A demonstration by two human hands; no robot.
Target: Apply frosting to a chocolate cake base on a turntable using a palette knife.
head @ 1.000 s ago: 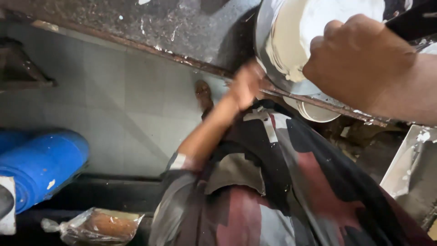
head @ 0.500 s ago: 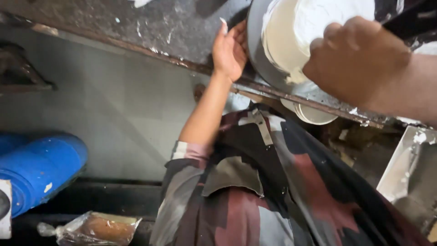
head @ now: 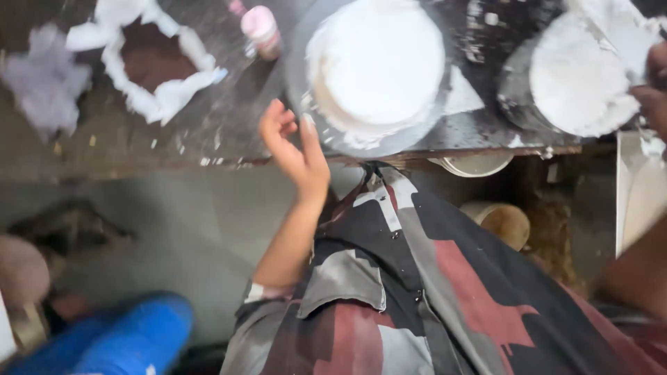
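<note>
Dark, paste-spattered worktop [head: 208,132] stretching across the upper frame, grey floor showing below its edge; carrying a white-coated round cake [head: 376,64] on a grey turntable [head: 306,104] at twelve o'clock, a second white round [head: 580,76] at two o'clock, a small pink cup [head: 260,28] at eleven. Reaching up with the left hand [head: 295,149], fingers loosely spread, holding nothing, fingertips just beside the turntable's rim at its seven o'clock; right hand [head: 653,87] showing only partly at the three o'clock edge, touching the second round, grip impossible to tell.

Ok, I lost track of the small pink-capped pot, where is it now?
In the head view the pink-capped pot stands on the dark worktop at top centre, just left of the round white cake, above the left hand.
</note>
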